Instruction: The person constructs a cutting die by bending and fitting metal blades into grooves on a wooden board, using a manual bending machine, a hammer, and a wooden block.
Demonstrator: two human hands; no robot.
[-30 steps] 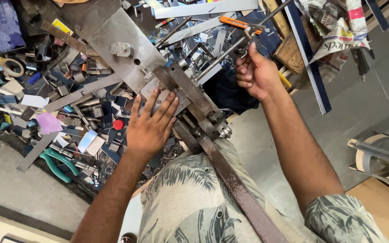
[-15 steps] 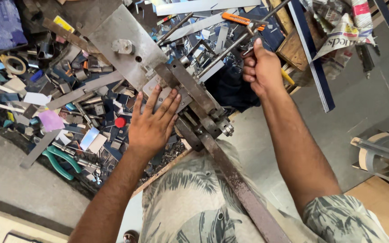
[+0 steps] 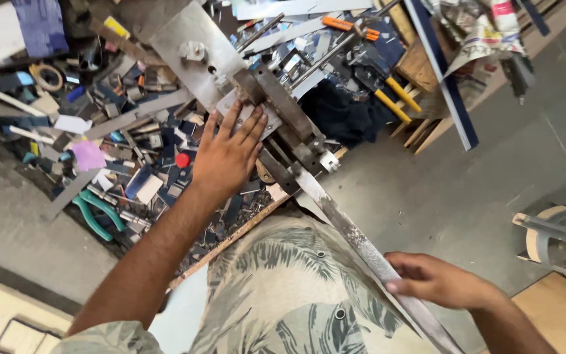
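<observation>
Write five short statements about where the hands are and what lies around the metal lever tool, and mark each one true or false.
1. The left hand lies flat, fingers spread, on the metal plate of the lever tool. True.
2. The right hand grips the orange-handled tool. False: it rests on the long metal lever bar, near the person's lap; the orange-handled tool lies untouched at the top.
3. Green-handled pliers lie among the scraps left of the left forearm. True.
4. Both hands are on the same part of the tool. False: one is on the plate, the other far down the bar.
5. The left hand holds a small red piece. False: the small red piece lies beside it.
</observation>
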